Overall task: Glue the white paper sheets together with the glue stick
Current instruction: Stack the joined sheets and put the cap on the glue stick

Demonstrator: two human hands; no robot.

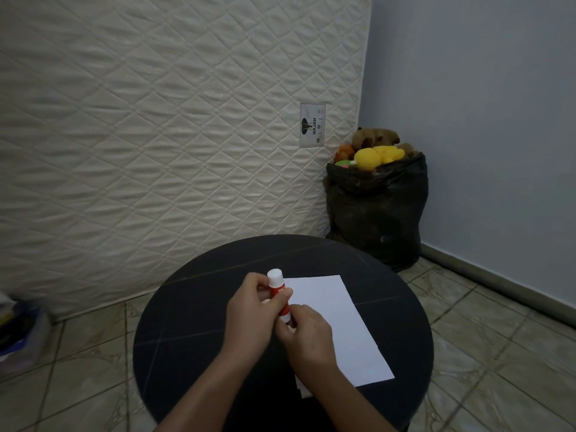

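Observation:
A red glue stick (278, 291) with a white cap is held tilted above the round black table (193, 322). My left hand (252, 310) grips its red body just under the cap. My right hand (307, 333) pinches the white bottom end. The cap is on. White paper sheets (339, 325) lie flat on the table to the right of my hands; a corner of a lower sheet (304, 391) shows beneath my right forearm.
A quilted cream mattress (156, 135) leans upright behind the table. A black bag (377, 210) full of soft toys stands in the corner at the right. Tiled floor surrounds the table; some clutter (18, 332) lies at the far left.

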